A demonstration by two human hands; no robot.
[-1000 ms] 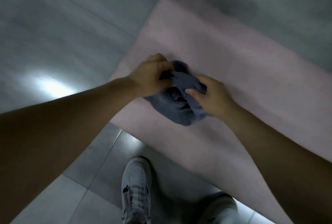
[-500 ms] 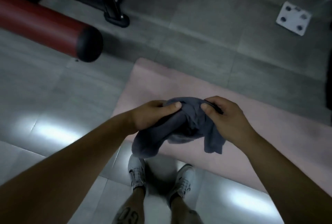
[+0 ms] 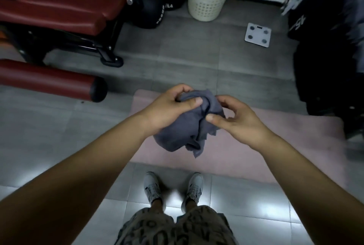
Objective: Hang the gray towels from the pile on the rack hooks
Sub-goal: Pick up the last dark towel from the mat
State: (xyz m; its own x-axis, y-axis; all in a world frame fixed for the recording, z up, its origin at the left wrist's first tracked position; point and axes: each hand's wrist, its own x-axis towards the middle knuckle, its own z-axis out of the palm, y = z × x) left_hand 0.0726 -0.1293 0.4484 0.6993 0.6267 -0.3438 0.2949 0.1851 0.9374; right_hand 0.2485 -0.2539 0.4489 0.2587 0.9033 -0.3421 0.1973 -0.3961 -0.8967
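Head view: gray towel [image 3: 187,126] is bunched and held in the air between both hands, above the near end of the pink mat [image 3: 285,146]. One corner hangs loose below.
- Left hand [image 3: 167,109]: fingers curled round the crumpled top, thumb across it.
- Right hand [image 3: 238,120]: thumb and forefinger pinch a fold on the towel's right side.
- No rack, hook or pile in frame.

Step, as I judge it: find an edge before hanging. Use the left grip as anchor and walk the right pinch along the hem to a corner. Then shake the cloth open so it hangs as one layer, not a wad that slips off.

Writing:
- Black ball [image 3: 149,8]: white letters, inverted, unreadable.
- Dark bag [image 3: 297,24]: white marks, blurred.
- Shorts [image 3: 177,227]: letter-like print, no word legible.
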